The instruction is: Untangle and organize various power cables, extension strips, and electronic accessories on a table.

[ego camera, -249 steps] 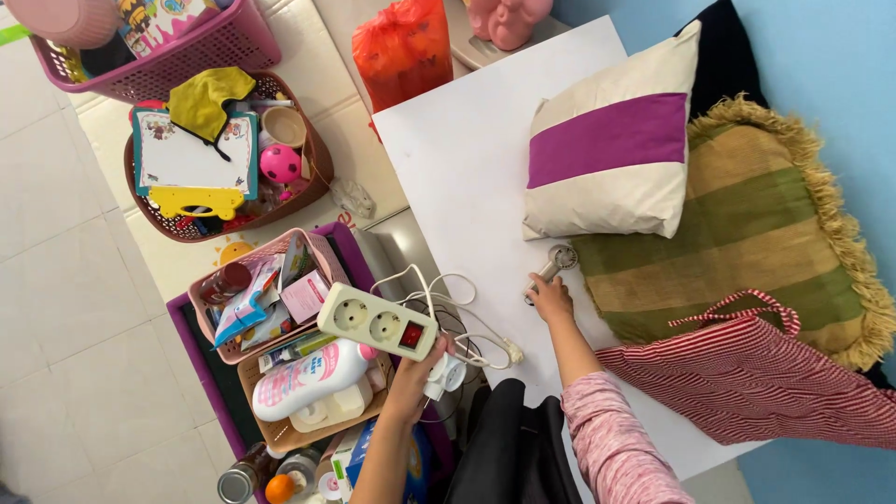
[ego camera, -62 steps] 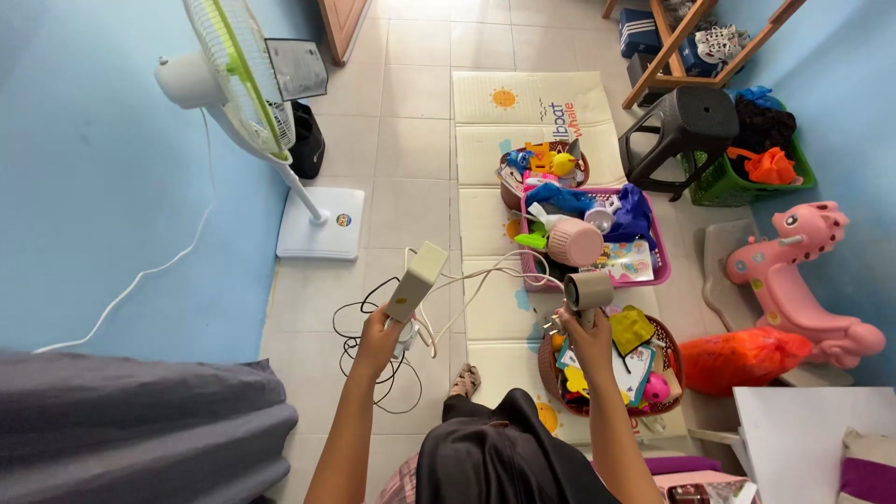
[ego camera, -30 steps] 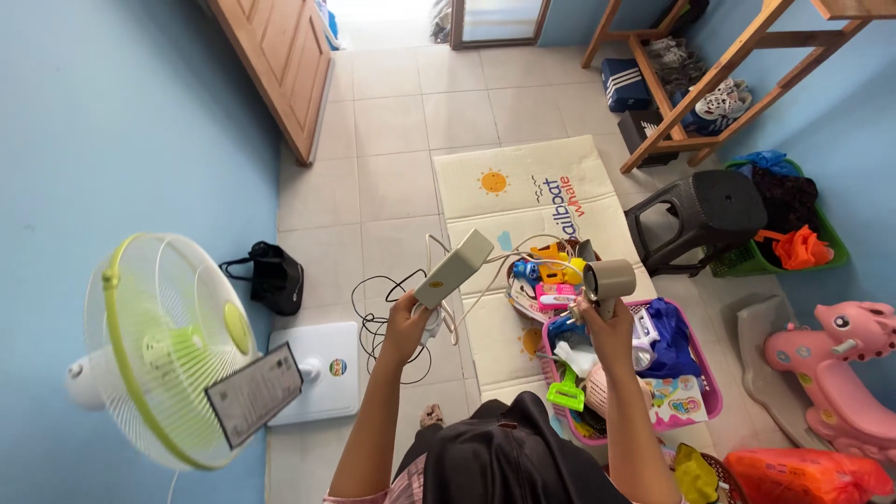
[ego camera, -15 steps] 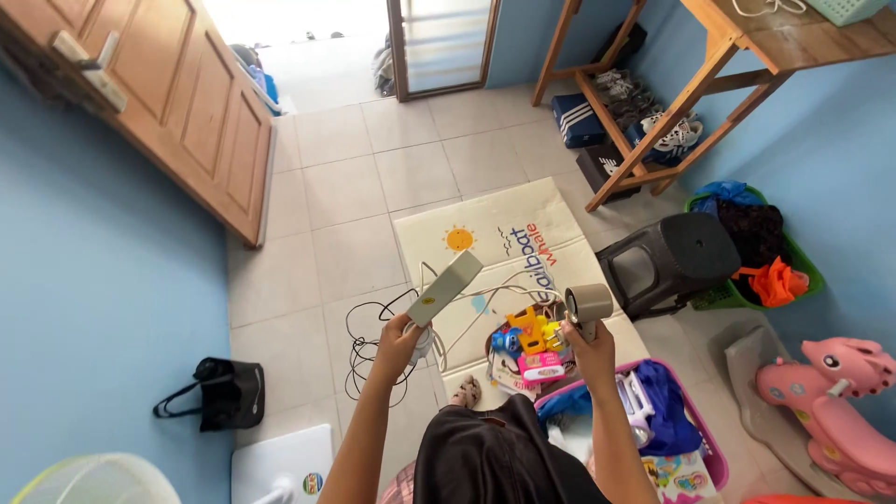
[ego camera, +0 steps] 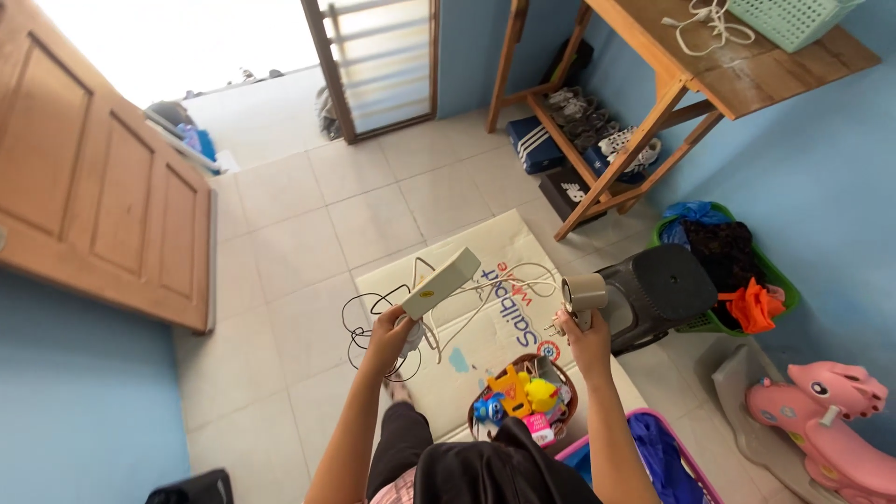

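My left hand [ego camera: 387, 329] is closed around the white power strip [ego camera: 441, 283], its cords [ego camera: 471, 303] dangling over the play mat [ego camera: 467, 345]. My right hand [ego camera: 588, 334] grips a small grey device [ego camera: 584, 294] near the black stool [ego camera: 658, 289]. Both are picked up and carried; neither is set down or plugged in yet.

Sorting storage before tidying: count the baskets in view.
4: mint basket on the wooden table, green basket beside the stool, brown toy basket below the hands, pink basket bottom edge. More may be hidden.
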